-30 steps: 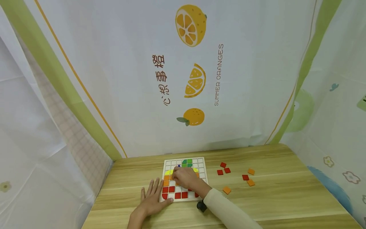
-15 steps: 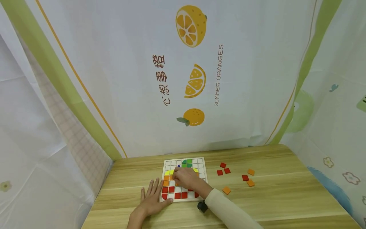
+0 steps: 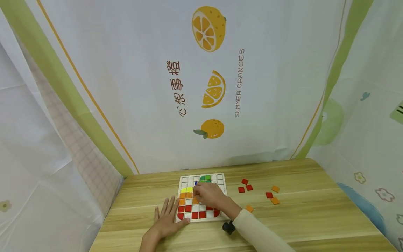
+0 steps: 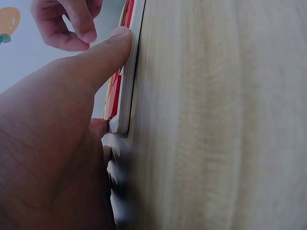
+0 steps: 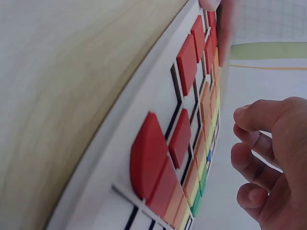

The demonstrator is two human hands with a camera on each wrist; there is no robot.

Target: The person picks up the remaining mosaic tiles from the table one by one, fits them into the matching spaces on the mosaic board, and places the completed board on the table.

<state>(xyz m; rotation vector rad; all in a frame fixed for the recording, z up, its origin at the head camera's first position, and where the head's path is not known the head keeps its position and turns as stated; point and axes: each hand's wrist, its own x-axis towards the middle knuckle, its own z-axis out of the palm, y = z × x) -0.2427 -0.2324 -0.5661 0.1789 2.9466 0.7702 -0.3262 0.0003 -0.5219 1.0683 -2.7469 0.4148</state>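
A: And the right hand (image 3: 208, 194) had just been shifted rightward over the board (image 3: 219, 182); an orange tile (image 3: 195, 201) was now more fully uncovered!

B: Was anything being pinched?

A: That could not be told. In the right wrist view its fingers (image 5: 249, 160) were curled and held clear of the board, with no tile seen between them.

B: A square may just have been filled, then, as far as could be judged. Gaps were left, though: white squares were seen among the red tiles (image 3: 202, 215).

A: And the board was flanked, flat on the table (image 3: 299, 217), by the left hand (image 3: 166, 222), its fingers spread, the thumb laid on the near rim.

B: Off to the right, four loose red tiles (image 3: 241, 189) and three loose orange tiles (image 3: 275, 201) were scattered.

A: The nearest orange one was partly hidden by the sleeve (image 3: 261, 229); the board's right edge was crossed by the right forearm, and a black object (image 3: 228, 228) was seen beside it.
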